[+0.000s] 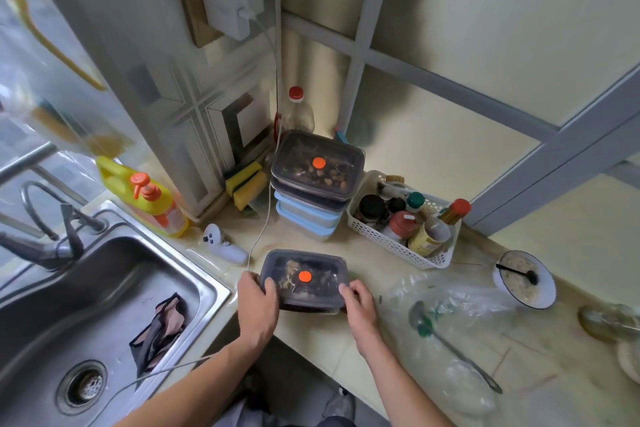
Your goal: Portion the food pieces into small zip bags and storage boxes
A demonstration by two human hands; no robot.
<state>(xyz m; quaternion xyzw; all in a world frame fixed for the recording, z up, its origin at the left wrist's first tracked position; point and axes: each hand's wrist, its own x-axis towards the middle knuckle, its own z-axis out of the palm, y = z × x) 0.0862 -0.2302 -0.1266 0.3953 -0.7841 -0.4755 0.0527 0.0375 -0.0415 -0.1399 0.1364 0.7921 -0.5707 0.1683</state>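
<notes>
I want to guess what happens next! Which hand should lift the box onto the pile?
Probably both together: the left hand and right hand each grip an end of the lidded storage box. The stack of boxes sits straight ahead, favouring neither.

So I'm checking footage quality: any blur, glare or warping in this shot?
Head view: wide-angle warping bends the wall frames; the left window edge is smeared and glary; the box between left hand and right hand stays fairly sharp.

We see a dark lidded storage box (304,279) with an orange dot, lying flat near the tabletop (346,340) edge. A matching box (317,165) tops a stack of seemingly blue-lidded boxes (306,218) behind it.
</notes>
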